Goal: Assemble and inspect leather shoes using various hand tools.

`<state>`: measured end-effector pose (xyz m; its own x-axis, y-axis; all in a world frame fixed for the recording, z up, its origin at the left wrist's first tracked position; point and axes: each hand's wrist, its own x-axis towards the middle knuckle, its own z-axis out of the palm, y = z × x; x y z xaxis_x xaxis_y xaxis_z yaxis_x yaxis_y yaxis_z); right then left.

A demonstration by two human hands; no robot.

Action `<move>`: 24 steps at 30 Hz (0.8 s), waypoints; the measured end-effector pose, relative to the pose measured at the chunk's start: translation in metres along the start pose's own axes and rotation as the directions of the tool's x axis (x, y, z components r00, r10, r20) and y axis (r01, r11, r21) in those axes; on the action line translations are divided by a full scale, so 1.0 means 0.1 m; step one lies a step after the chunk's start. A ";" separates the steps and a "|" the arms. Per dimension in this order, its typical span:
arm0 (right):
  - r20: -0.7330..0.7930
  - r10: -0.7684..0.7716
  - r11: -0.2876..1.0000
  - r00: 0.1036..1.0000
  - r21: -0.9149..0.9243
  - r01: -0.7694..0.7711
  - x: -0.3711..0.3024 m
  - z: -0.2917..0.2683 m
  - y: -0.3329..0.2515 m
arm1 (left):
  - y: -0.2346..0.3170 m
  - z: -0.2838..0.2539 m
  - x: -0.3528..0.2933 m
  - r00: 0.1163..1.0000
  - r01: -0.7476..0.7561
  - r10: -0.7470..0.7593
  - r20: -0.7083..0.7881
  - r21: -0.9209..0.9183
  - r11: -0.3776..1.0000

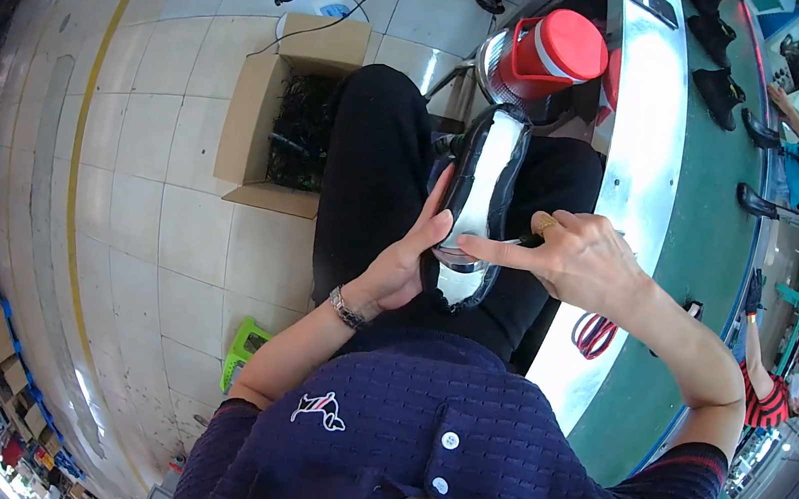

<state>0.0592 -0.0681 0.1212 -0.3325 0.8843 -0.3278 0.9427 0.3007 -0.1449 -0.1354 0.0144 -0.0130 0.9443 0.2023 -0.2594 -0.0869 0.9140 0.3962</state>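
Here, the left hand (405, 264) clasps a black-and-white shoe (485, 182); the right hand (587, 260) touches it, grip unclear. A shiny metal desk (644, 171) flanks a pale tiled floor (150, 136).

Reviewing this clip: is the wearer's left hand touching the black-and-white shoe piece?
Touching. The head view shows it: the left hand grips the black-and-white shoe piece from its left side, thumb against the edge without a gap.

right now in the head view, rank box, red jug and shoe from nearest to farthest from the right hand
1. Shoe: just left of the right hand, touched by it.
2. Red jug: ahead, beyond the knees.
3. Box: on the floor, left of the legs.
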 end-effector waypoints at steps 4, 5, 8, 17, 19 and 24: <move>0.176 0.010 0.991 0.984 0.129 -0.033 0.10 -0.33 0.02 | -0.03 0.00 0.01 0.987 -0.110 0.136 -0.090 0.247 0.963; 0.148 0.012 0.997 0.989 0.080 -0.024 0.09 -0.41 -0.01 | -0.05 -0.01 0.01 0.981 -0.141 0.176 -0.087 0.312 0.940; -0.025 0.033 0.990 0.999 0.139 -0.029 0.16 -0.49 -0.12 | -0.14 -0.09 0.06 0.969 -0.207 0.241 -0.055 0.352 0.913; -0.039 0.054 0.996 0.998 0.068 -0.051 0.23 -0.26 -0.12 | 0.06 -0.07 -0.05 0.973 0.127 -0.077 -0.217 0.226 0.966; -0.124 0.060 0.983 0.991 0.181 -0.037 0.21 -0.17 -0.22 | 0.01 -0.15 -0.10 0.998 0.007 0.009 -0.060 0.259 0.966; 0.103 0.170 0.983 0.980 0.052 -0.176 0.21 -0.11 -0.15 | -0.02 -0.30 -0.13 0.988 0.025 -0.021 0.152 -0.028 0.999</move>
<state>0.0381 -0.0500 0.1272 -0.1682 0.8810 -0.4422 0.9837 0.1211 -0.1329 -0.1575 0.0203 -0.0369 0.9832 0.1275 -0.1308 -0.0718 0.9282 0.3651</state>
